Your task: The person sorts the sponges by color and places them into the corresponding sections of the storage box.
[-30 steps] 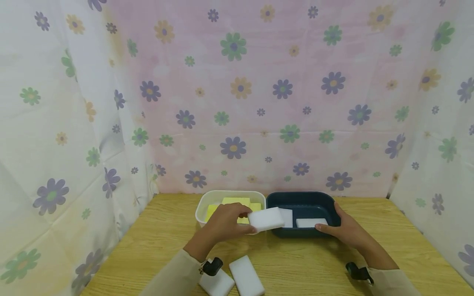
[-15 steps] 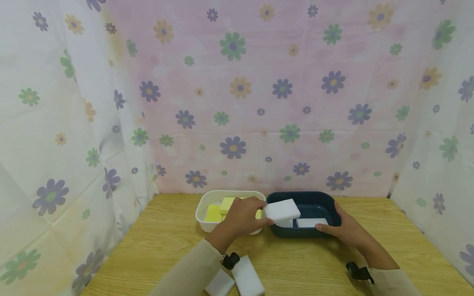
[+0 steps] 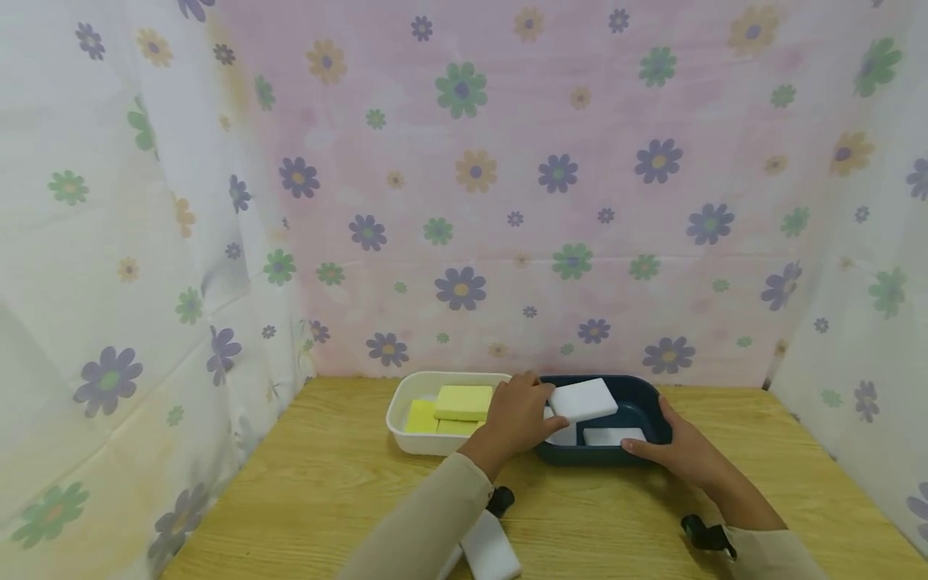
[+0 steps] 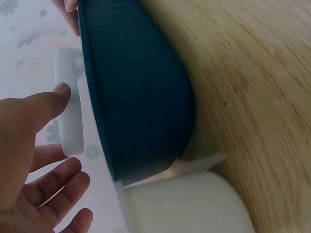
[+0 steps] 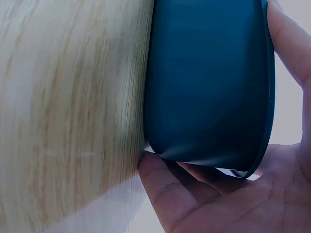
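My left hand [image 3: 513, 420] pinches a white sponge [image 3: 584, 400] by its left end, thumb below and fingers behind. It holds the sponge tilted above the dark blue bin [image 3: 602, 457]; the left wrist view shows this sponge [image 4: 69, 109] edge-on, apart from the bin's rim. Inside that bin lie a white sponge [image 3: 614, 437] at the front and another, partly hidden by my left hand. My right hand [image 3: 684, 448] grips the bin's right end, its thumb over the front rim. In the right wrist view, its fingers [image 5: 167, 191] reach round under the bin's end.
A white bin [image 3: 424, 445] with several yellow sponges [image 3: 464, 402] stands against the dark blue bin's left side. Two white sponges lie on the wooden table [image 3: 312, 475] near the front, one [image 3: 490, 549] mostly visible, the other largely behind my left sleeve. A flowered curtain [image 3: 464, 201] surrounds the table.
My left hand has carried the white sponge rightward, from between the bins to above the dark blue bin, and slightly up. My right hand keeps its hold on the bin.
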The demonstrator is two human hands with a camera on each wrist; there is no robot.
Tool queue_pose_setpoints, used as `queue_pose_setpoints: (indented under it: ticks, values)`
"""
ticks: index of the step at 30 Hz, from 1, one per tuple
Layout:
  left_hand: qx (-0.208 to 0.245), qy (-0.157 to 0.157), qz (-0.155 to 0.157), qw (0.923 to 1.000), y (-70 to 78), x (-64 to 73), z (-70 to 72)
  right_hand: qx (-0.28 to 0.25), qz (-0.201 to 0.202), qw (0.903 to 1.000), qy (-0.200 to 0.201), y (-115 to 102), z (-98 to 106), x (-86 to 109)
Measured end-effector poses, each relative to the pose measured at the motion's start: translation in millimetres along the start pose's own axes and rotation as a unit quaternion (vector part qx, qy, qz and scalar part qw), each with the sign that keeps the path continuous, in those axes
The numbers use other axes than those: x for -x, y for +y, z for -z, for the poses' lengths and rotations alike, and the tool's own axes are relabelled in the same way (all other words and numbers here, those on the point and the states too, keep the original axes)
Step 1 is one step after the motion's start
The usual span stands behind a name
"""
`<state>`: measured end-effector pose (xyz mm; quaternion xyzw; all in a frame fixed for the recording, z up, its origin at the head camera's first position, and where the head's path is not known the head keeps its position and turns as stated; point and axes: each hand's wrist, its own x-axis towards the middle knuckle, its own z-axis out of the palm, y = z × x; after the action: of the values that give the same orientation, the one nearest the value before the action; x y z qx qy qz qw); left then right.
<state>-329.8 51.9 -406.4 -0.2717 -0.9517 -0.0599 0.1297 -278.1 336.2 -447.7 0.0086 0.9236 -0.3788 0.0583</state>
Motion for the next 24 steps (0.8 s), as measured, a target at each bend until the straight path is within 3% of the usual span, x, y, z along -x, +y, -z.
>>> queue_pose_setpoints:
  ticks: [6,12,19,24]
  values:
    - [0.010,-0.005,0.028,0.9995,11.8,-15.6,-13.6,0.002,-0.005,1.0000,-0.002,-0.7,0.2,-1.0]
    - [0.027,0.015,0.060,0.9977,27.1,-28.1,-24.5,0.002,0.009,1.0000,0.000,1.5,1.5,1.2]
    - [0.069,0.005,0.104,0.9922,39.4,-35.0,-35.6,-0.005,-0.001,1.0000,-0.007,1.4,2.3,-0.3]
    - [0.095,0.007,0.107,0.9896,45.1,-35.0,-48.4,-0.013,-0.004,0.9999,-0.008,2.8,2.6,0.1]
